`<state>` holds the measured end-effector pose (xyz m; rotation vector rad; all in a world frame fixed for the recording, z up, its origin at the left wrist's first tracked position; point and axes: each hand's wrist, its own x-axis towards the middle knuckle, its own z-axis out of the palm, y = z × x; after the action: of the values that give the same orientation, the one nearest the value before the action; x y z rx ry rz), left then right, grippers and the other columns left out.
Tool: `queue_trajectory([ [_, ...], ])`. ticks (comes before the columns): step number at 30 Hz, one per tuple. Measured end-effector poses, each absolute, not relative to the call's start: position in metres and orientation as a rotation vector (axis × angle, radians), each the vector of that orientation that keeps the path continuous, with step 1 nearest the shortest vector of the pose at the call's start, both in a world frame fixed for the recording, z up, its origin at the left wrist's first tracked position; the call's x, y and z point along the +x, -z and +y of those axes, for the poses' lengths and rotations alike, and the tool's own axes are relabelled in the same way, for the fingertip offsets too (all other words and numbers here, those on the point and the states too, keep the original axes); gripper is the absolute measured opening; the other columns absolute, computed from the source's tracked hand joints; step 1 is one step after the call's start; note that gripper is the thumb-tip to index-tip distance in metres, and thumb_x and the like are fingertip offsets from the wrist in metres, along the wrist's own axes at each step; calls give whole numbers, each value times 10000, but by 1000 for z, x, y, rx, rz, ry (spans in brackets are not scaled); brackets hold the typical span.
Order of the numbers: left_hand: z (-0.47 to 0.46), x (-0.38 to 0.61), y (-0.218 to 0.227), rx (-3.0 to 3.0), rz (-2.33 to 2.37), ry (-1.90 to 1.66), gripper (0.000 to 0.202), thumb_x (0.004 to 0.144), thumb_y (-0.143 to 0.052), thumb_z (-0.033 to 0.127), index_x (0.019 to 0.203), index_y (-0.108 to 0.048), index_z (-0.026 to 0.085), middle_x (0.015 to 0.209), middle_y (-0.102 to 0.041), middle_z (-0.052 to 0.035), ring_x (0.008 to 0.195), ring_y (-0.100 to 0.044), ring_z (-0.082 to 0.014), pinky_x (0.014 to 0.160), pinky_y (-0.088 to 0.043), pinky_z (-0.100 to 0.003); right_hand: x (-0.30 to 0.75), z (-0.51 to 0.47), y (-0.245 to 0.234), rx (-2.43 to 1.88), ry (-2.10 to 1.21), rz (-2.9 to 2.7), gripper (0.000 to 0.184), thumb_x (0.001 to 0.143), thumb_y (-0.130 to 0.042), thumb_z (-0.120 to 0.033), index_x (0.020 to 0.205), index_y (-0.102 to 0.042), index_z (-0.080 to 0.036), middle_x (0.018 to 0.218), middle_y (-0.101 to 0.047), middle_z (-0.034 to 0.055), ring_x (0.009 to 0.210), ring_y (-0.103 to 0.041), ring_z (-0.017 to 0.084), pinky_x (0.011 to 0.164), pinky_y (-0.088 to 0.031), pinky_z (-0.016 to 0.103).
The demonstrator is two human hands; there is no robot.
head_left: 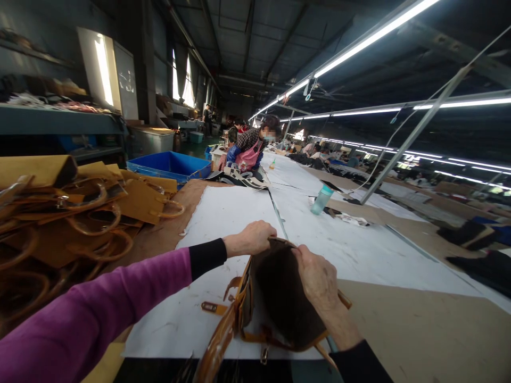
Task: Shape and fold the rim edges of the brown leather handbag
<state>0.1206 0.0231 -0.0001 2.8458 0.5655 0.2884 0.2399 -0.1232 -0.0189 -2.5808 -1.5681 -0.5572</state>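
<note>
A tan handbag (285, 298) with a dark brown lining stands on the white-papered table in front of me, its mouth spread and facing me. My left hand (252, 237) is closed on the far left part of its rim. On the far right part, my right hand (317, 276) pinches the rim, with the thumb side hidden behind the edge. A plastic-wrapped handle (219, 340) hangs from the bag's near left side. Straps with metal hardware (213, 307) stick out to the left, and a small metal clasp (264, 355) shows at the near rim.
Tan bags with wrapped handles (91, 213) are heaped at the left. Behind them stands a blue bin (171, 164). A teal bottle (322, 199) and a crumpled cloth (351, 219) lie beyond my right hand. A co-worker in a pink apron (249, 154) leans over the table farther back.
</note>
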Motion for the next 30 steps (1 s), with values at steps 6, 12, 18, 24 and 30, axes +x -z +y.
queue_trajectory([
  [6,17,120,-7,2899,565,-273,198,731,-508,159,835,-673,189,823,-688,-80,822,-631,-241,697,-469,-310,240,-108,17,-2465,529,-1695,197,948,-379,-262,1028,-558,-266,819,-667,4,717,-616,177,549,-223,305],
  [12,16,120,-8,2937,572,-291,218,760,-497,176,902,-660,206,857,-688,-75,837,-631,-244,694,-469,-315,243,-99,17,-2482,492,-1684,212,944,-372,-267,915,-582,-251,722,-650,18,700,-609,198,554,-205,314],
  [18,20,127,-5,2849,572,-332,164,766,-579,296,846,-686,201,829,-694,-64,825,-632,-241,667,-453,-297,243,-98,16,-2507,438,-1648,256,951,-342,-297,923,-590,-241,733,-650,37,718,-606,192,572,-242,310],
  [24,19,129,-2,2777,621,-370,196,769,-554,282,889,-701,234,805,-697,-28,772,-628,-183,601,-420,-239,241,-101,11,-2427,342,-1683,246,946,-353,-305,967,-594,-260,864,-668,15,801,-604,170,620,-299,290],
  [30,15,130,-5,2800,633,-349,203,773,-533,263,864,-713,233,803,-702,-38,780,-631,-197,629,-434,-252,244,-95,10,-2406,235,-1707,273,928,-356,-265,1015,-613,-299,865,-675,4,812,-603,158,644,-323,269],
])
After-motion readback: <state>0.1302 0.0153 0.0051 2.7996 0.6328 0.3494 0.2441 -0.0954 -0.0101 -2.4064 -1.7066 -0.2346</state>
